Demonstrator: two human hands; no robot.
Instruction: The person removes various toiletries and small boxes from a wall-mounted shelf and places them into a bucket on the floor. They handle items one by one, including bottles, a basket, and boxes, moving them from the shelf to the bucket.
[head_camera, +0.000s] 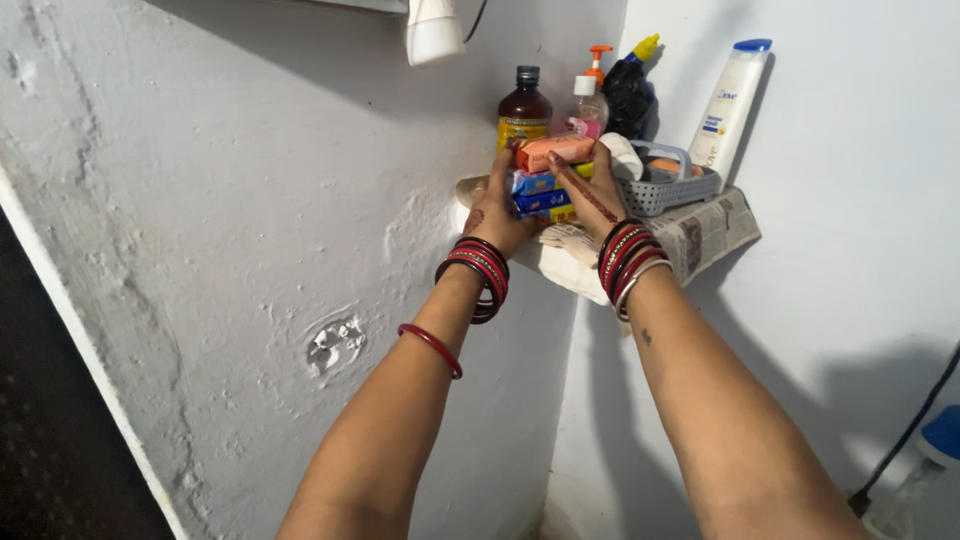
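Soap bars (545, 180) sit stacked at the shelf's (720, 235) front left corner, pressed between my two hands: my left hand (495, 215) cups their left side, my right hand (595, 195) their right, beside a grey basket (670, 190).

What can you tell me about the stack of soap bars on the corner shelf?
The stack of soap bars stands on the newspaper-lined shelf: an orange-pink packet on top, blue ones beneath, a yellow edge lowest. They look paper-wrapped and lie flat. The left hand and right hand clasp its sides; a grey basket is beside it.
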